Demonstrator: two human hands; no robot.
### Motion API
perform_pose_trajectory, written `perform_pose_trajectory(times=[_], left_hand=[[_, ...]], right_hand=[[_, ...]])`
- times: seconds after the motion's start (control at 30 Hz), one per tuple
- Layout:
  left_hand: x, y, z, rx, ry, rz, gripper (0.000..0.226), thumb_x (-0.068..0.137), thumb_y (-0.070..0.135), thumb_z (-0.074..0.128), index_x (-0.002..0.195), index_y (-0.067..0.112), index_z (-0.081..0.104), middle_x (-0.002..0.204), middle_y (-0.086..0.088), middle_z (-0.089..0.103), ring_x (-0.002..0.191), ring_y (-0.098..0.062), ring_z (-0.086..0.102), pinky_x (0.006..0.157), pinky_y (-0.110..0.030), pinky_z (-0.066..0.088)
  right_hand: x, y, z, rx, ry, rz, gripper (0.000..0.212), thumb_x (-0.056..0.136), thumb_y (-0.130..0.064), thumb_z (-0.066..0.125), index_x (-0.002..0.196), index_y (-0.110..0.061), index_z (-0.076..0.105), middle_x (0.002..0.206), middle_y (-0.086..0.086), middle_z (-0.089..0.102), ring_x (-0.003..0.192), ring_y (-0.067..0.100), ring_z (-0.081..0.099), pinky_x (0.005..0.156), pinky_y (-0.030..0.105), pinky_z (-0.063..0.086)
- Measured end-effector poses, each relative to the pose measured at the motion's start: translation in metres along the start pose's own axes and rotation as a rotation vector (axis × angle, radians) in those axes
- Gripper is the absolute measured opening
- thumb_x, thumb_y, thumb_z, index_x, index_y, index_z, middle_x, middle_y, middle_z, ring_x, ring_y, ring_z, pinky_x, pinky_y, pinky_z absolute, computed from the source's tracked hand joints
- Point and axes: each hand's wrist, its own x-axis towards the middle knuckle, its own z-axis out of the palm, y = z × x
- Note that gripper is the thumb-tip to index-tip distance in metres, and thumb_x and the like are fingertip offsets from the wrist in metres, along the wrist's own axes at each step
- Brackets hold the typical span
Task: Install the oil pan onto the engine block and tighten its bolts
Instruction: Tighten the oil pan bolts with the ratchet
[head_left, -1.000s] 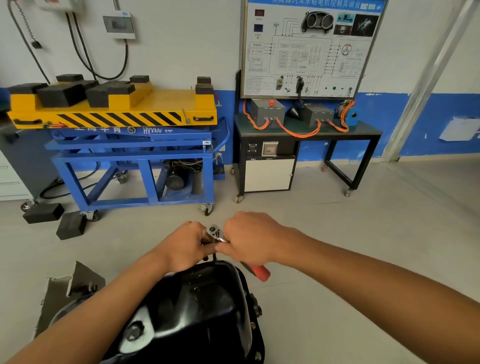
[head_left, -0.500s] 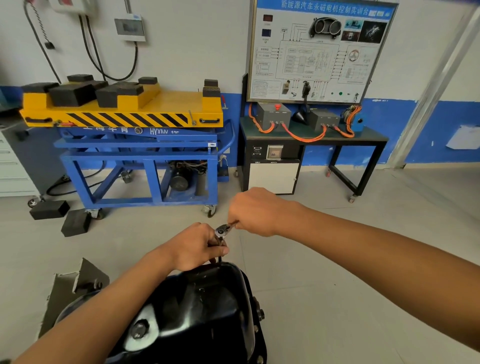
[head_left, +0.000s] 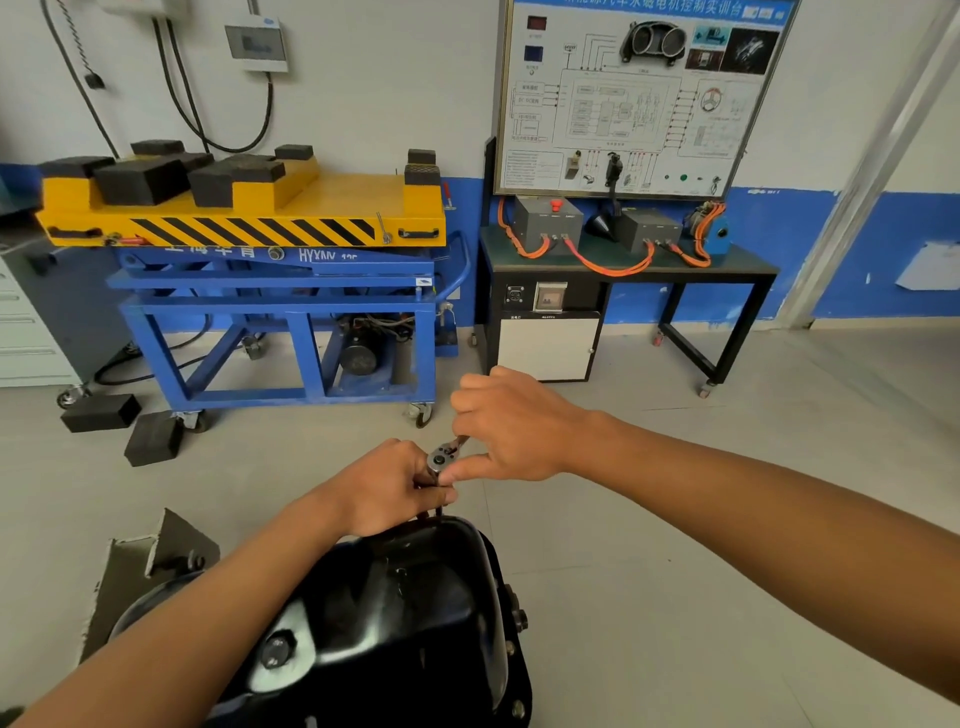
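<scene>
At the far rim of the black oil pan (head_left: 415, 613), the left hand (head_left: 389, 488) has its grip clamped round the ratchet (head_left: 441, 458) just under the head. The right hand (head_left: 511, 423), just beyond the pan, closes its grip on the handle, thumb stretched toward the head. The pan sits dome-up, with bolts (head_left: 519, 618) along its right flange.

The ratchet (head_left: 442, 458) handle's buried in the right hand (head_left: 511, 426) — only the head shows. Whatever it sits on, the left hand (head_left: 395, 488) covers. The oil pan (head_left: 415, 613) runs off the bottom edge; print on the upper-right board (head_left: 623, 98) is too small to read.
</scene>
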Motion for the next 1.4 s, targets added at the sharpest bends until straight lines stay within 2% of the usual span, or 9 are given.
perform_pose_trajectory(times=[0.17,0.4,0.67,0.77,0.97,1.13,1.2,1.27,1.4], left_hand=[[-0.002,0.002,0.001,-0.006,-0.005,-0.009,0.054,0.093,0.025,0.073,0.042,0.036,0.057,0.038,0.014,0.041,0.040,-0.006,0.038,0.046,-0.014,0.030],[-0.004,0.003,-0.001,-0.019,-0.011,-0.024,0.049,0.091,0.025,0.074,0.048,0.026,0.052,0.041,0.013,0.038,0.043,-0.007,0.033,0.048,-0.019,0.028],[0.001,0.011,-0.006,-0.020,-0.085,0.004,0.038,0.092,0.021,0.073,0.056,0.021,0.061,0.045,0.015,0.045,0.045,-0.004,0.039,0.051,-0.015,0.032],[0.007,0.014,-0.006,0.012,-0.126,-0.003,0.036,0.092,0.021,0.073,0.062,0.005,0.061,0.052,0.009,0.045,0.051,-0.006,0.038,0.055,-0.024,0.035],[0.014,0.025,-0.010,-0.058,-0.041,-0.009,0.024,0.091,0.019,0.074,0.074,0.003,0.075,0.069,-0.001,0.074,0.066,-0.018,0.070,0.069,-0.032,0.055],[0.020,0.038,0.003,-0.227,-0.061,-0.005,0.014,0.090,0.009,0.073,0.085,-0.004,0.076,0.080,-0.013,0.076,0.078,-0.022,0.075,0.074,-0.028,0.059],[0.020,0.040,0.010,-0.198,-0.086,0.005,0.017,0.091,0.012,0.073,0.080,-0.001,0.075,0.075,-0.008,0.075,0.072,-0.016,0.073,0.071,-0.026,0.057],[0.020,0.040,0.013,-0.129,-0.107,0.010,0.031,0.091,0.017,0.074,0.066,0.000,0.067,0.059,0.001,0.063,0.056,-0.011,0.058,0.061,-0.027,0.048],[0.019,0.039,0.015,-0.122,-0.092,-0.038,0.043,0.090,0.018,0.075,0.058,-0.001,0.055,0.053,0.000,0.045,0.052,-0.013,0.039,0.055,-0.028,0.036]], right_hand=[[-0.005,-0.008,0.008,0.056,0.105,0.054,0.065,0.090,-0.071,0.042,0.066,-0.015,0.065,0.066,-0.011,0.035,0.070,0.012,0.034,0.064,0.032,0.028],[-0.013,-0.024,0.018,0.009,0.181,0.202,0.071,0.089,-0.074,0.034,0.059,-0.016,0.064,0.060,-0.008,0.039,0.065,0.013,0.033,0.062,0.035,0.034],[-0.018,-0.018,0.005,0.031,-0.015,0.257,0.078,0.086,-0.080,0.022,0.069,-0.018,0.067,0.064,-0.008,0.043,0.072,0.014,0.038,0.073,0.036,0.033],[-0.023,-0.015,0.003,0.041,-0.066,0.259,0.084,0.084,-0.080,0.015,0.078,-0.018,0.072,0.069,-0.008,0.049,0.078,0.014,0.042,0.078,0.037,0.034],[-0.028,-0.007,-0.006,0.124,-0.005,0.276,0.070,0.092,-0.072,0.029,0.072,-0.018,0.068,0.066,-0.007,0.050,0.074,0.015,0.043,0.075,0.035,0.033],[-0.033,-0.002,-0.013,0.143,-0.003,0.240,0.066,0.092,-0.071,0.037,0.069,-0.016,0.066,0.064,-0.007,0.047,0.072,0.014,0.044,0.072,0.033,0.029],[-0.040,-0.003,-0.011,0.168,-0.044,0.235,0.064,0.092,-0.070,0.041,0.068,-0.016,0.066,0.063,-0.006,0.049,0.071,0.014,0.045,0.071,0.031,0.023],[-0.045,-0.005,-0.009,0.196,-0.070,0.235,0.064,0.092,-0.070,0.040,0.068,-0.016,0.065,0.064,-0.005,0.052,0.072,0.015,0.048,0.071,0.031,0.021],[-0.047,-0.009,-0.008,0.241,-0.067,0.262,0.061,0.092,-0.069,0.041,0.068,-0.016,0.062,0.066,-0.004,0.052,0.072,0.017,0.050,0.072,0.032,0.023]])
